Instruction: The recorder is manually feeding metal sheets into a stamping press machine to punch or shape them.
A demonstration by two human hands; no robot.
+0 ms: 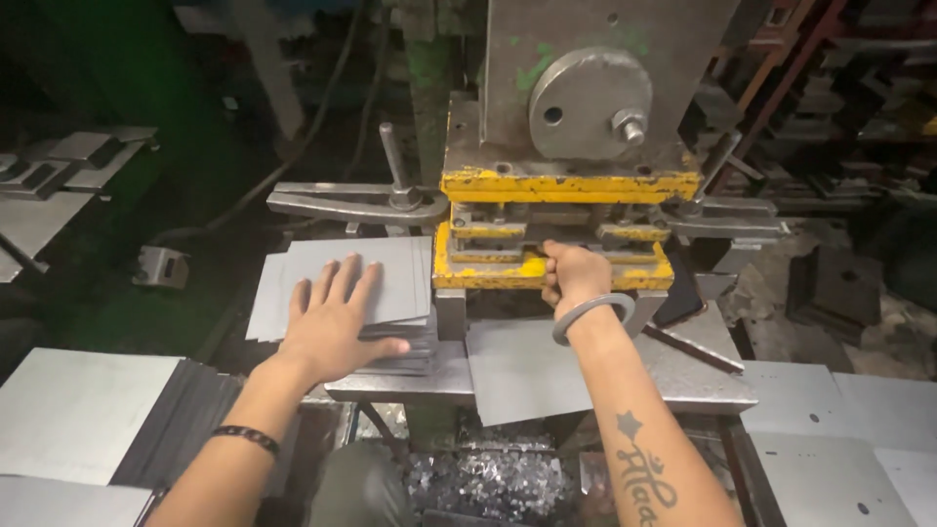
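Note:
My left hand point(332, 322) lies flat, fingers spread, on top of a stack of grey metal sheets point(390, 263) beside a press. My right hand point(574, 276), with a metal bangle on the wrist, is closed at the mouth of the yellow die point(488, 273) of the press point(586, 98). Its fingers grip the far edge of a grey metal sheet point(517, 371), which lies on the press table and overhangs the front edge toward me.
More grey sheets are stacked at the lower left point(78, 410), and punched sheets lie at the lower right point(830, 439). Metal scrap chips point(488, 478) fill a bin below the table. Clamp bars point(342, 200) flank the die. Dark shelving stands behind.

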